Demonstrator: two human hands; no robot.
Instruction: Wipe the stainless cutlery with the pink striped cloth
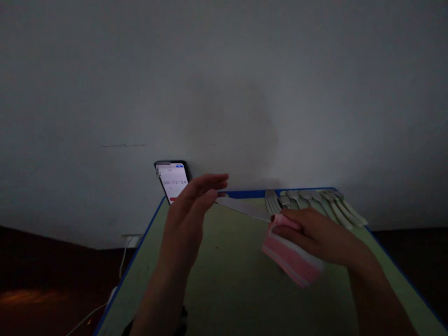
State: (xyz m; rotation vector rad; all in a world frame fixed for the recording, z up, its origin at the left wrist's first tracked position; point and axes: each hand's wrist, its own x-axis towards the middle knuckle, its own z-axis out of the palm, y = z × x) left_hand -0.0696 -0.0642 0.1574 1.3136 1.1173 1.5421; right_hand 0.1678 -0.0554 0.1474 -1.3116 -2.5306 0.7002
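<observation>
My left hand (192, 210) is raised over the green table (227, 280), fingers stretched out and pressed together, their tips touching the tip of a table knife (243, 208). My right hand (315, 233) grips a pink cloth (292, 259) wrapped around the knife's other end. The blade spans the gap between both hands, just above the tabletop.
A row of several spoons and forks (315, 203) lies at the table's far right edge. A phone (173, 181) with a lit screen leans against the wall at the far left corner. A white cable (122, 261) hangs left of the table. The table has a blue rim.
</observation>
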